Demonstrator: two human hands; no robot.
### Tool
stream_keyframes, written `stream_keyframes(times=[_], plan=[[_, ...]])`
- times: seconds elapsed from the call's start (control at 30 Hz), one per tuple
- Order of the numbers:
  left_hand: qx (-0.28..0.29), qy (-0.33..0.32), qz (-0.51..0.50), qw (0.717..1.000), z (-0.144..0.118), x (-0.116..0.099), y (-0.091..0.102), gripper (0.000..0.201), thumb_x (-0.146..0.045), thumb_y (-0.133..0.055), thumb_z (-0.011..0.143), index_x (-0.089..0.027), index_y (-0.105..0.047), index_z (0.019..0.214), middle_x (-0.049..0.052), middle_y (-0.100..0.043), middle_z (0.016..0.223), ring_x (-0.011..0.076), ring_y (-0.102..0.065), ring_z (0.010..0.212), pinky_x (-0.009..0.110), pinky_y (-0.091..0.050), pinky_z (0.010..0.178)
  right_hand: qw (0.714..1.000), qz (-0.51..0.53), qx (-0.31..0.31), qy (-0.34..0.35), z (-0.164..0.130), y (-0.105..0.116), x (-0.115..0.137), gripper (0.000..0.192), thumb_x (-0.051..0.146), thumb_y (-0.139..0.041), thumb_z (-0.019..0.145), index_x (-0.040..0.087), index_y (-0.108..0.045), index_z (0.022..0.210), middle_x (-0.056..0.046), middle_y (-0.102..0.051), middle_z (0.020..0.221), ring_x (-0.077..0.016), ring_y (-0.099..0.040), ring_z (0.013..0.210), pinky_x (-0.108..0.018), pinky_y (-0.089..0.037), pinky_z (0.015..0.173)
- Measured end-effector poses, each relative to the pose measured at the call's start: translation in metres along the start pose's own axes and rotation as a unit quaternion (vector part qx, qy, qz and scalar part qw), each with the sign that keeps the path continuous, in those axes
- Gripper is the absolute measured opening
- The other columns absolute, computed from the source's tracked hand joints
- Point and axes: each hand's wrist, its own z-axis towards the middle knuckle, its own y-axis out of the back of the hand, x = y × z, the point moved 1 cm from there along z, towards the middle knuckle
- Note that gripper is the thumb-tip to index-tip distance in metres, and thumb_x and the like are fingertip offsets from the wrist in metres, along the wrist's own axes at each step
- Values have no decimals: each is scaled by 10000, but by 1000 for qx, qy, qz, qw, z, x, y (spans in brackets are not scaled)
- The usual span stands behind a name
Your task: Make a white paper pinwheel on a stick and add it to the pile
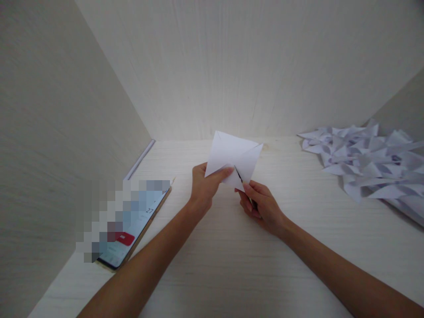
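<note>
From the head view, your left hand point(203, 185) pinches the lower left edge of a folded white paper point(233, 154), thumb on top, holding it up above the bench point(232, 256). Your right hand point(261, 205) is closed on the paper's lower corner, fingers curled under it. To your left a phone point(132, 225) lies on the bench, near the side wall. Far right, well apart, sits a pile of folded papers point(367, 161).

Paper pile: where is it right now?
Head view, far right of the desk: the paper pile lies against the right wall, apart from both hands.
</note>
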Motion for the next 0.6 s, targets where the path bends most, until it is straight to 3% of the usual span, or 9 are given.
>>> stream_keyframes(times=[0.6], plan=[[17, 0, 5, 1000, 0, 2, 0, 176, -221, -734, 495, -111, -612, 558, 14, -599, 544, 133, -530, 511, 272, -430, 502, 1000, -8, -1, -1, -1, -1, 2, 342, 475, -642, 617, 167, -493, 636, 99, -368, 330, -19, -217, 264, -165, -97, 261]])
